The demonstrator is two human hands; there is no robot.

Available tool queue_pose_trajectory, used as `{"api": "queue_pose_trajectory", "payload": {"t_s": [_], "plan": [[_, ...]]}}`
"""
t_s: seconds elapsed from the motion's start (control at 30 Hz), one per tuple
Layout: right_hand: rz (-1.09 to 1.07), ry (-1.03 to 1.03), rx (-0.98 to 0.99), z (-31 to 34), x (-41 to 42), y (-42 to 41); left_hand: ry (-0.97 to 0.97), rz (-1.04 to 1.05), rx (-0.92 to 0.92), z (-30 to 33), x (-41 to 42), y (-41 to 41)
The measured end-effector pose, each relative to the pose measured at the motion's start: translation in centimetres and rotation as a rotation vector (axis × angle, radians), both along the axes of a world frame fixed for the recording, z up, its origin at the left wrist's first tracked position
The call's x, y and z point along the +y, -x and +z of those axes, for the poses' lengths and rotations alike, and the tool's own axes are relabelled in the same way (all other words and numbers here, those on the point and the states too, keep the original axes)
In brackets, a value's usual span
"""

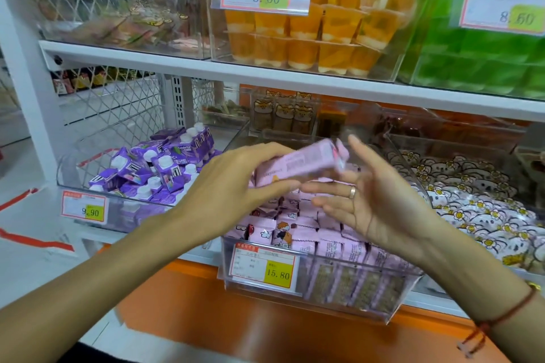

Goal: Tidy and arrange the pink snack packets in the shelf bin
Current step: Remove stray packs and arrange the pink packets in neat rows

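Note:
A clear plastic shelf bin (324, 300) with a 15.80 price tag holds several pink snack packets (306, 233), some standing in rows at the front, others lying loose behind. My left hand (236, 186) grips a stack of pink packets (300, 162) above the bin, thumb below and fingers on top; the stack is blurred. My right hand (368, 200) is just to the right of the stack, palm facing left, fingers spread, with a ring on one finger. Whether it touches the stack I cannot tell.
To the left a bin of purple cartons (159, 168) carries a 9.90 tag. On the right sits a bin of white flower-print packets (477, 200). The shelf above (265, 74) holds orange jelly cups (318, 35) and green packets (483, 62). An orange ledge (236, 318) runs below.

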State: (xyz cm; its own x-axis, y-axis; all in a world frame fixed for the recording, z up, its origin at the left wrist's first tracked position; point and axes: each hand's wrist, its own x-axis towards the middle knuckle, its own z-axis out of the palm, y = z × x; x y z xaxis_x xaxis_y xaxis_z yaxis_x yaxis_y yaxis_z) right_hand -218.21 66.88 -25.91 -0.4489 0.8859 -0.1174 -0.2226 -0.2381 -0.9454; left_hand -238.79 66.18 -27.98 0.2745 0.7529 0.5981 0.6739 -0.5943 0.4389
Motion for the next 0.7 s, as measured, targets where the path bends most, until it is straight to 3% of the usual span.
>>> {"api": "queue_pose_trajectory", "payload": {"t_s": [0.1, 0.3, 0.4, 0.53, 0.63, 0.7], "plan": [[-0.057, -0.160, -0.066, 0.2, 0.4, -0.3, 0.266, -0.117, -0.271, 0.2, 0.2, -0.4], [-0.208, -0.597, -0.290, -1.0, -0.4, 0.7, 0.349, -0.219, -0.262, 0.1, 0.0, -0.9], [-0.336, -0.565, -0.252, -1.4, -0.1, 0.7, 0.375, -0.146, -0.099, 0.3, 0.2, 0.5], [-0.528, -0.294, -0.049, -1.4, 1.2, -0.4, 0.266, -0.019, 0.248, 0.2, -0.2, 2.5], [-0.546, -0.228, -0.028, -1.5, 1.3, -0.7, 0.194, 0.003, 0.529, 0.4, -0.4, 2.6], [-0.488, -0.246, -0.091, -1.8, 0.8, -0.2, 0.198, 0.008, 0.596, 0.7, -0.4, 2.7]]}}
